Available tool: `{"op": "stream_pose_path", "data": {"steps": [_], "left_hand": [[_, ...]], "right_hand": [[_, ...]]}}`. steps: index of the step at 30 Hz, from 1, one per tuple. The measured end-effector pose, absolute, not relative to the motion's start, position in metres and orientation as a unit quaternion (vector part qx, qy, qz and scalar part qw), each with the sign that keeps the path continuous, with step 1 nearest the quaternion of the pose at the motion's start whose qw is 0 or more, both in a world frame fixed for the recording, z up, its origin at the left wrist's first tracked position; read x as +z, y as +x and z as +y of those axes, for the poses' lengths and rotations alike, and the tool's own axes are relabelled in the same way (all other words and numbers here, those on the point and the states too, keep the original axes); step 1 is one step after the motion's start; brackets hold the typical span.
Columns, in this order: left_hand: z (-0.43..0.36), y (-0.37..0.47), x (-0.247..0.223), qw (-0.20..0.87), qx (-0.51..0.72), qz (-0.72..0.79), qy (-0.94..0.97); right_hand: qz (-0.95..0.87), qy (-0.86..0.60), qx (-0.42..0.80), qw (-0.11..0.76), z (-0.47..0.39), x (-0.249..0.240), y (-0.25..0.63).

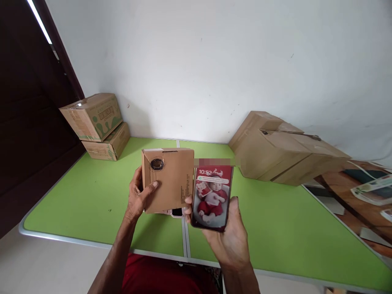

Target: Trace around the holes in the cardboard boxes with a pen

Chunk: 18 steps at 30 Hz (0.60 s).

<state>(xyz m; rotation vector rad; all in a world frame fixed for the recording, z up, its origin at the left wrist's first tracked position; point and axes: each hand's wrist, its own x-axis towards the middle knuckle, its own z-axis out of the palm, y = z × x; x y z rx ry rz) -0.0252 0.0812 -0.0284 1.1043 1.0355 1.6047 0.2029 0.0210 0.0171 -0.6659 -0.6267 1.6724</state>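
Head view: both hands are in front of the person, over a green surface with a pale metal rim and a seam down its middle.
Left grip: the left hand is closed on the small cardboard box, thumb pressed to the front face, the other fingers round the left edge.
Small box: held up and tilted toward the camera, with a dark oval mark near its upper left corner and small print by its right edge.
Right grip: the right hand is closed round the phone from below, fingertips at its left edge, thumb along its right.
Phone: just right of the small box, screen toward the camera, reading 10:52 over a picture of a figure in red and white; a blurred strip crosses its top.
Pink-edged object: below the box's lower edge, mostly hidden, too little showing to name.
Left cartons: an upper carton stacked on a lower carton, at the far left corner.
Right cartons: brown, near the white wall, well apart from the hands.
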Motion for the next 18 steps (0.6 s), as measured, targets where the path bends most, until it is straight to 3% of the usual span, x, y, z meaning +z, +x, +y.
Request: {"op": "stream_pose_path", "data": {"steps": [7,13,18], "left_hand": [[0.085,-0.035,-0.028,0.434,0.668,0.430,0.425],[0.085,-0.027,-0.027,0.438,0.657,0.431,0.436],[0.085,-0.021,-0.026,0.448,0.650,0.423,0.445]], "right_hand": [[-0.223,-0.474,0.595,0.609,0.038,-0.036,0.274],[-0.209,-0.655,0.461,0.561,0.044,-0.084,0.319],[-0.219,-0.737,0.402,0.497,0.041,-0.091,0.338]]}}
